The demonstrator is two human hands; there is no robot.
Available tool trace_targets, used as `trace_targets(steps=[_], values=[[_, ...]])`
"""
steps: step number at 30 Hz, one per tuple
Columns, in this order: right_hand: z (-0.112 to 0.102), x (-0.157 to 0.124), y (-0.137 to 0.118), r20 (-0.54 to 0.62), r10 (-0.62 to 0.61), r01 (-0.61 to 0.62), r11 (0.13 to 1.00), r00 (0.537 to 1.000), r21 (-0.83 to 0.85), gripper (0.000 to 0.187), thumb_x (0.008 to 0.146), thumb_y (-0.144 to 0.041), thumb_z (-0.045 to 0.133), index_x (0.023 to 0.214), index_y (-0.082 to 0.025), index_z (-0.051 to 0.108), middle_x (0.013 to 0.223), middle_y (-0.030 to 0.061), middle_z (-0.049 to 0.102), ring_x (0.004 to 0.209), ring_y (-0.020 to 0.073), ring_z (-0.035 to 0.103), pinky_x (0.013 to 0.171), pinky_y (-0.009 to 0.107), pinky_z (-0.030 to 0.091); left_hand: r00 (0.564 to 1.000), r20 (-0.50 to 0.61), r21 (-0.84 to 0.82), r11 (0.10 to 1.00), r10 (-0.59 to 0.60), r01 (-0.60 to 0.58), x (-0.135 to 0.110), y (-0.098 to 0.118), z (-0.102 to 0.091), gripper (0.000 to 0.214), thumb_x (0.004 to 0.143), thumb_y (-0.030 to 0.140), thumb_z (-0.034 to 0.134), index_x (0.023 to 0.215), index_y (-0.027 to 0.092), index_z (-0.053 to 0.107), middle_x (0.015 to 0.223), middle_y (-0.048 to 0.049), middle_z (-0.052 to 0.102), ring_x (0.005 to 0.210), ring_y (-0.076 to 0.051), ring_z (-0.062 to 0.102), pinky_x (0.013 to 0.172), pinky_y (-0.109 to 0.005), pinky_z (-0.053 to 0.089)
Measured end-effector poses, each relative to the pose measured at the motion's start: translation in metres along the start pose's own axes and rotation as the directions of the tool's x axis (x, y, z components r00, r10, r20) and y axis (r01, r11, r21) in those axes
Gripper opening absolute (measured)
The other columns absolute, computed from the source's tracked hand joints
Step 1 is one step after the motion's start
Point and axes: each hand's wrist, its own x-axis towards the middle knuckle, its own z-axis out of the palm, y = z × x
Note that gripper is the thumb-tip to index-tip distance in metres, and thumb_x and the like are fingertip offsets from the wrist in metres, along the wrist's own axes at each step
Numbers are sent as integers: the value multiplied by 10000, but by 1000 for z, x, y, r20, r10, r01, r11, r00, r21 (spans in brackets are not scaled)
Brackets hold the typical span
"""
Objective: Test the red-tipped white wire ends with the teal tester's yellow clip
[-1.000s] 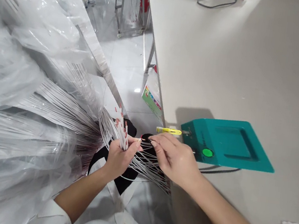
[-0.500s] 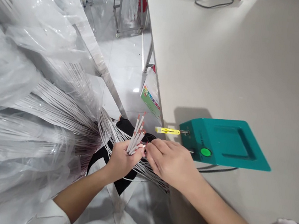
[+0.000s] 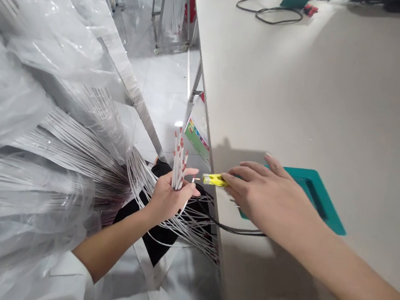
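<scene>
My left hand (image 3: 167, 195) is closed round a bunch of white cables (image 3: 178, 167) with reddish-brown tips pointing up. Its forefinger and thumb stretch to the right, with one thin stripped wire end (image 3: 196, 179) between them, just short of the yellow clip (image 3: 212, 179). My right hand (image 3: 257, 188) grips that clip from above with its near fingers, the outer ones spread; the thumb is hidden. Behind the hand, the teal box (image 3: 302, 174) lies on the table, partly covered by the hand and wrist.
Plastic-wrapped bundles of white cable (image 3: 75, 137) hang at the left, their ends running under my left hand. The pale table (image 3: 322, 97) fills the right side. A black cord (image 3: 237, 230) runs near the box; another coil (image 3: 269, 11) lies at the far edge. A wheeled rack (image 3: 160, 25) stands behind.
My right hand has moved right from the wire by my left hand onto the yellow clip. My left hand has raised its forefinger, and the bunch stands more upright. The teal box sits slightly further left.
</scene>
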Motion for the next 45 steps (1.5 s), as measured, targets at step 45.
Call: trace_targets(steps=[45], values=[[6,-3,-32,-423,207,26,875,882,483,229,825,-182,547,1040,-193,624,945,86,686,853,206,648,738,331,547,1000,-18,-39,999,-10,9,-9,7,-6,261,686,278,650,884,114,601,669,-40,684,351,-24,360,363,-184,272]])
